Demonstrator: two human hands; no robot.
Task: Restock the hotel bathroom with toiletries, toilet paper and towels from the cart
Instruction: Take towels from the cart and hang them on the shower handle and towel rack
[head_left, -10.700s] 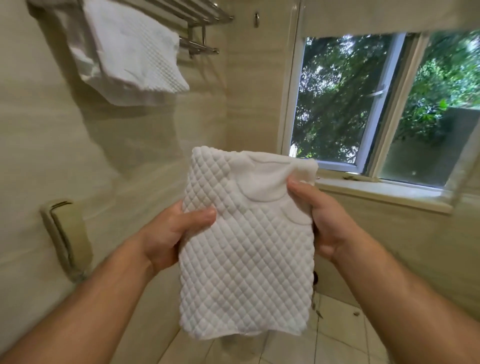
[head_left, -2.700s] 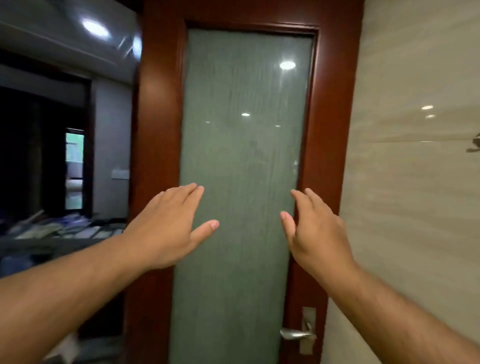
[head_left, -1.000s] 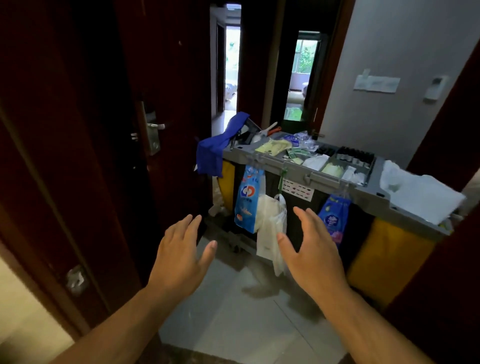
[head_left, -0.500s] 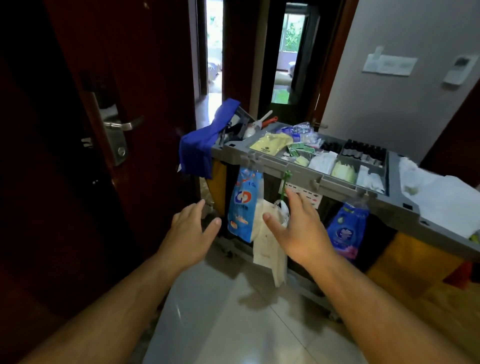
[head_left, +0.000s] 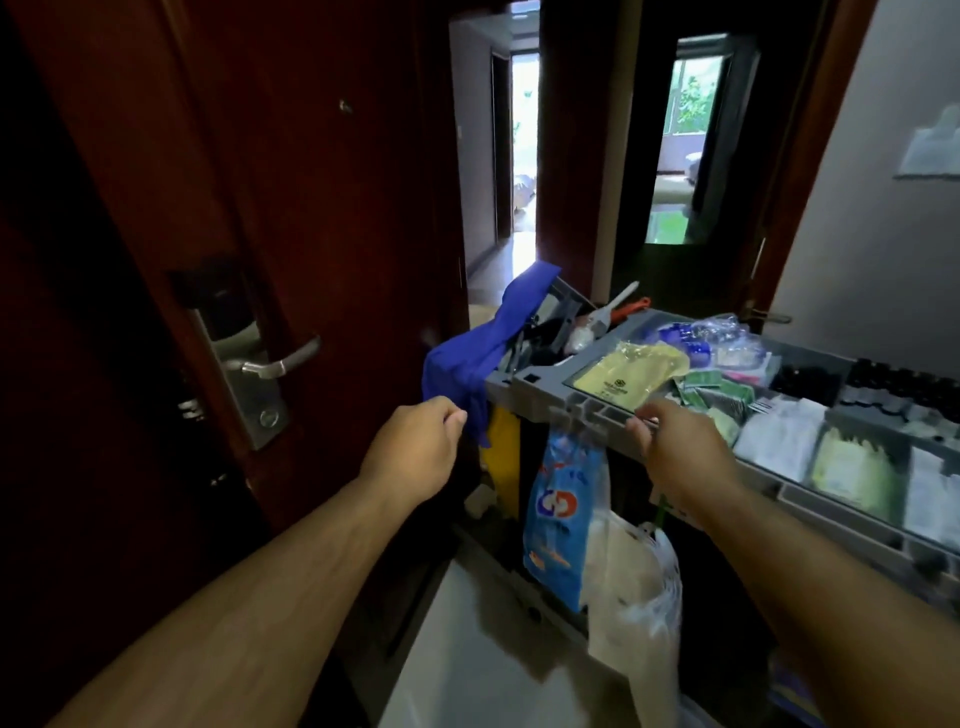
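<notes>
Blue bag on cart, red logo

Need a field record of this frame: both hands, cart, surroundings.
left hand: fingers curled at the hanging end of the blue cloth; grip unclear
right hand: fingers curled at the cart front rim; grip unclear
tray contents: yellow packet, white packets, small dark bottles
hung on cart front: blue printed bag, white plastic bag
door: dark red, left of cart, lever handle
</notes>
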